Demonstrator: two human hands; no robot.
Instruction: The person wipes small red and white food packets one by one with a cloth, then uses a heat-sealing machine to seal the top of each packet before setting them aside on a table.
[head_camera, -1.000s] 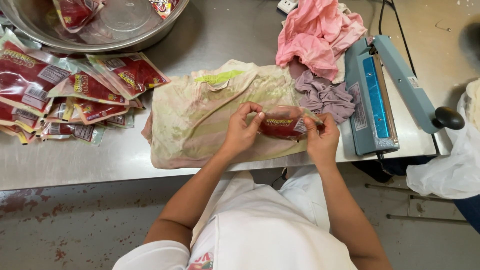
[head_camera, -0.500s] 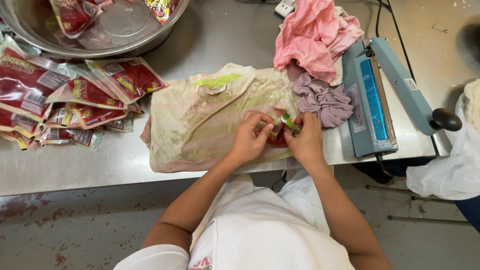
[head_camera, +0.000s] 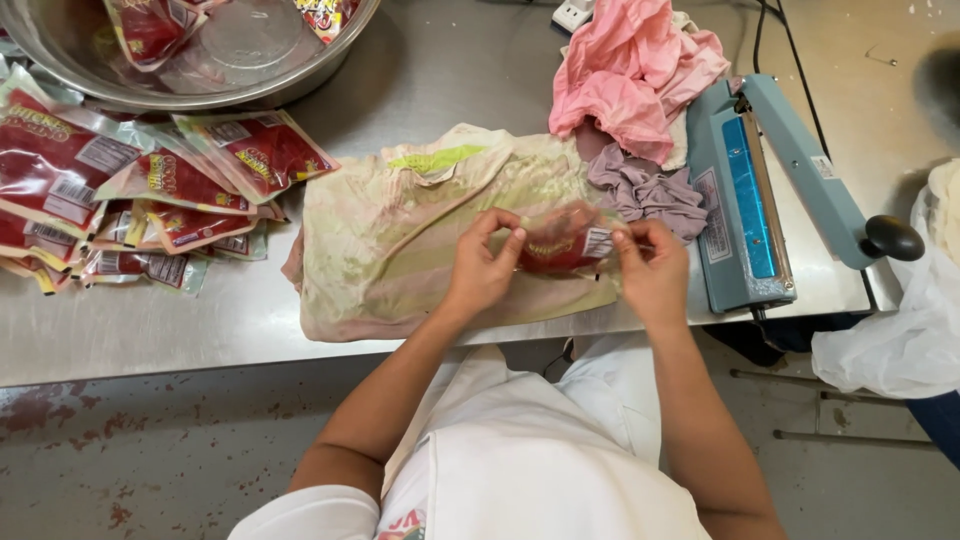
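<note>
Left hand (head_camera: 483, 262) and right hand (head_camera: 650, 268) pinch a red packet (head_camera: 562, 245) between them; red packets (head_camera: 150, 190) are heaped far left.

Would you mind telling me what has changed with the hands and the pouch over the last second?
Half a second ago the hands were bunched together over the red pouch; now the left hand and right hand have spread apart again, holding it stretched flat by its ends above the stained cloth. The pouch pile, bowl and sealer stayed put.
</note>
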